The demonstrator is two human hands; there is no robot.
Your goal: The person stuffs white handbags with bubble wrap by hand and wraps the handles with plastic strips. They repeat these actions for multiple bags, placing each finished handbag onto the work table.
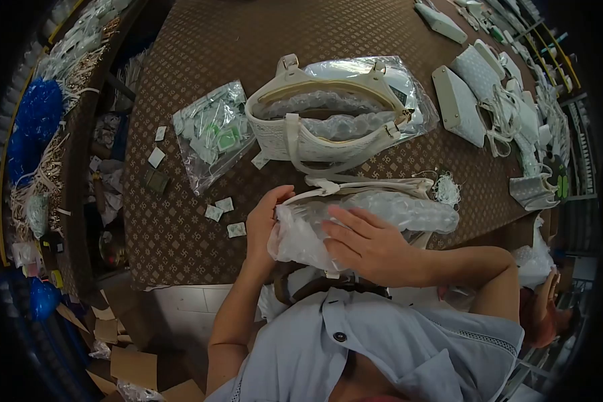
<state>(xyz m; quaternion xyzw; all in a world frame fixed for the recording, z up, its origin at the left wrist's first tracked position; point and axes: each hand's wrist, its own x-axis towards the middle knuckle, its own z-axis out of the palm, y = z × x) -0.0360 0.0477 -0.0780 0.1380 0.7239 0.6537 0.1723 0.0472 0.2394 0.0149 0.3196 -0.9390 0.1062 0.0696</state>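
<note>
My left hand (264, 218) grips the rim of a cream handbag (365, 189) lying at the near edge of the table. My right hand (368, 244) presses flat on a clear air-cushion stuffing (301, 234) that bulges out of that bag's opening. A second cream handbag (328, 127) stands upright further back, stuffed with the same clear cushion, its handles up.
The brown patterned table (181, 221) also holds a clear bag of small green-white packets (214, 130), loose packets (221, 208), and more pale bags (462, 100) at the right. Cardboard scraps (134, 365) lie on the floor at left.
</note>
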